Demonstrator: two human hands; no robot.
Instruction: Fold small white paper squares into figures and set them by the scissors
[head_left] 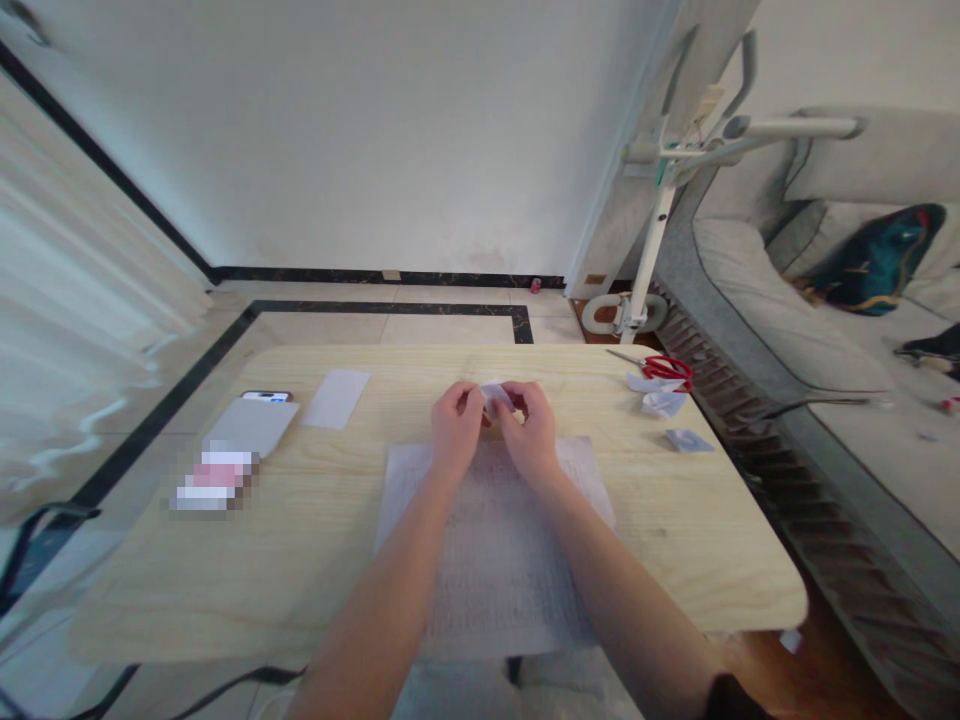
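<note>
A small piece of white paper (496,396) is pinched between my two hands above the far middle of the table. My left hand (457,428) grips its left side with thumb and fingers. On the right side, my right hand (531,425) holds it the same way, fingers curled. Part of the paper is hidden behind the fingertips, so its exact shape cannot be made out. Under my wrists and forearms lies a large printed sheet (510,560), which reaches to the near table edge.
Red-handled scissors (667,370) lie at the far right beside folded paper pieces (661,402) and another small folded paper (688,440). Leftward are a white sheet (337,398), a grey flat object (251,425) and a phone (267,396). A grey sofa (757,290) stands right of the table (315,560).
</note>
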